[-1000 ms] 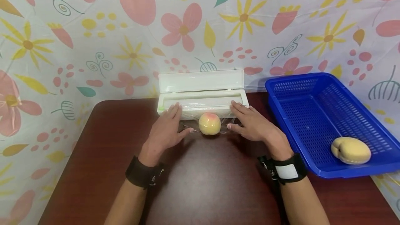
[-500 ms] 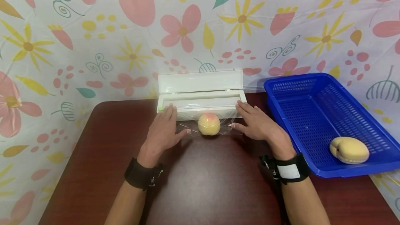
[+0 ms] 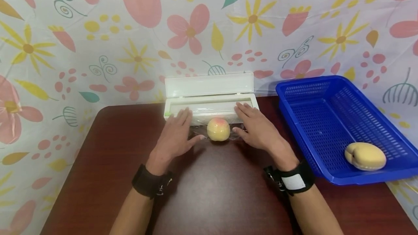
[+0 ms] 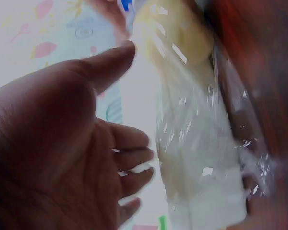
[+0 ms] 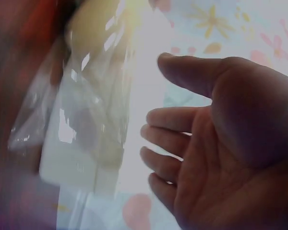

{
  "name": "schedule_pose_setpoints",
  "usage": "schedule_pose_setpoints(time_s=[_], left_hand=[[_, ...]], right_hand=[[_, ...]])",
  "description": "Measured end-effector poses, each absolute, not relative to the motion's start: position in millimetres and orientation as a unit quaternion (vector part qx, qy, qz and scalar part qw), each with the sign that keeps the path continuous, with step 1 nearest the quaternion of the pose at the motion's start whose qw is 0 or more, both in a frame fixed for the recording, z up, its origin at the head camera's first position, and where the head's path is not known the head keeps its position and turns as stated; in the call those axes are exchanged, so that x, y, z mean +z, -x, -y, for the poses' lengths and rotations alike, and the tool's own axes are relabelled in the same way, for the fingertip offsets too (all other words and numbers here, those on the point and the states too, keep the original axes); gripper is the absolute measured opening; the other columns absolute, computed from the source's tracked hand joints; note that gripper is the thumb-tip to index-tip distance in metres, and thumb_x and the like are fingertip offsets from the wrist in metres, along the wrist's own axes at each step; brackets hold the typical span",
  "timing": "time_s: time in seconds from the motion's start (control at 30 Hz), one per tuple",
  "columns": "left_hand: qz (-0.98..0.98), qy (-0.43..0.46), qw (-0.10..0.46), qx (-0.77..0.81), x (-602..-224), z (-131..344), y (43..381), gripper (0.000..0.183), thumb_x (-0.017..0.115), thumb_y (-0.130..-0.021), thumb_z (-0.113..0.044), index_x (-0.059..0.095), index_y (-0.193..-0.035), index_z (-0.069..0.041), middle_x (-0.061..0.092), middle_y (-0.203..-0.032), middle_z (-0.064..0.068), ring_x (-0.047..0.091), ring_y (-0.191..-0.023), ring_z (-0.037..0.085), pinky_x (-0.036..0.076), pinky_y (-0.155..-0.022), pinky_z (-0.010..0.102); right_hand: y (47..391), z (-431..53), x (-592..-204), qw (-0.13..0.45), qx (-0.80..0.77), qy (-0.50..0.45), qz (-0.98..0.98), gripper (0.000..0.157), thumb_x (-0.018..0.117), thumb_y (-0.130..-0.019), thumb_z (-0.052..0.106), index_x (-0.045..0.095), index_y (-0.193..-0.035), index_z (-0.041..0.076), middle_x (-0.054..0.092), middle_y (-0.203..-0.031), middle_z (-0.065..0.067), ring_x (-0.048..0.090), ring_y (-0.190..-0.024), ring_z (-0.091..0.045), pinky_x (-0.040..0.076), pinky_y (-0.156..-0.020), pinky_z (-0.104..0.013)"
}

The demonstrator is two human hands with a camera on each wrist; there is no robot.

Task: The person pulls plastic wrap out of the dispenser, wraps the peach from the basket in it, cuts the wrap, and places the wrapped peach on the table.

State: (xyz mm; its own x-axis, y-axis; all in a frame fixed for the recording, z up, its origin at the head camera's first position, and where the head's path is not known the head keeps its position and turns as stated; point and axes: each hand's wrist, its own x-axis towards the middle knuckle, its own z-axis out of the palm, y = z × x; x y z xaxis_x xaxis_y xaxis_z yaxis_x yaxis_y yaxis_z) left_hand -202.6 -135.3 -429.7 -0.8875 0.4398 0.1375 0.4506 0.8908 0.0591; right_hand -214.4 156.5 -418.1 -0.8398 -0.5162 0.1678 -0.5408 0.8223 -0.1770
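Note:
A yellow and pink peach (image 3: 218, 129) sits on the table in front of a white cling film dispenser (image 3: 212, 105) with its lid raised. Clear cling film (image 4: 187, 115) runs from the dispenser over the peach, its loose edge crumpled in both wrist views. My left hand (image 3: 173, 133) lies left of the peach, fingers straight over the film at the dispenser's front. On the other side my right hand (image 3: 258, 126) has its fingers extended over the dispenser's right part, thumb pointing at the peach. Neither hand curls round anything.
To the right stands a blue perforated basket (image 3: 297, 133) holding a yellow, mango-like fruit (image 3: 365, 156). A floral sheet (image 3: 137, 28) hangs behind the dark wooden table (image 3: 212, 195).
My right hand moved slightly outward, then back in toward the peach. My left hand also shifted a little left and back right. The peach and dispenser stay put.

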Motion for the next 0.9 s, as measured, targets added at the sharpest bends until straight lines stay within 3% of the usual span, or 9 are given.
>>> schedule_pose_setpoints(time_s=[0.27, 0.5, 0.9], left_hand=[[0.941, 0.316, 0.111, -0.046, -442, 97, 210, 0.081, 0.039, -0.094, -0.067, 0.037, -0.151, -0.01, 0.027, -0.157, 0.007, 0.021, -0.143, 0.024, 0.015, -0.115, 0.049], [0.936, 0.332, 0.107, -0.043, -450, 79, 213, 0.08, 0.028, -0.097, -0.067, 0.028, -0.155, -0.013, 0.023, -0.158, 0.003, 0.018, -0.144, 0.022, 0.012, -0.116, 0.047], [0.94, 0.32, 0.101, -0.064, -450, 86, 209, 0.076, 0.04, -0.098, -0.06, 0.034, -0.152, -0.007, 0.026, -0.157, 0.008, 0.022, -0.143, 0.025, 0.019, -0.115, 0.046]], right_hand=[[210, -133, -425, 0.084, 0.1, -0.309, 0.942, 0.067, 0.057, -0.096, 0.036, 0.039, -0.146, -0.005, 0.033, -0.152, -0.018, 0.026, -0.14, -0.032, 0.023, -0.113, -0.05], [207, -126, -432, 0.095, 0.101, -0.327, 0.935, 0.05, 0.042, -0.102, 0.023, 0.044, -0.144, -0.003, 0.036, -0.151, -0.017, 0.029, -0.139, -0.032, 0.025, -0.112, -0.049], [209, -127, -433, 0.069, 0.093, -0.31, 0.944, 0.05, 0.042, -0.103, 0.024, 0.041, -0.146, -0.002, 0.033, -0.153, -0.016, 0.029, -0.139, -0.031, 0.028, -0.111, -0.05]])
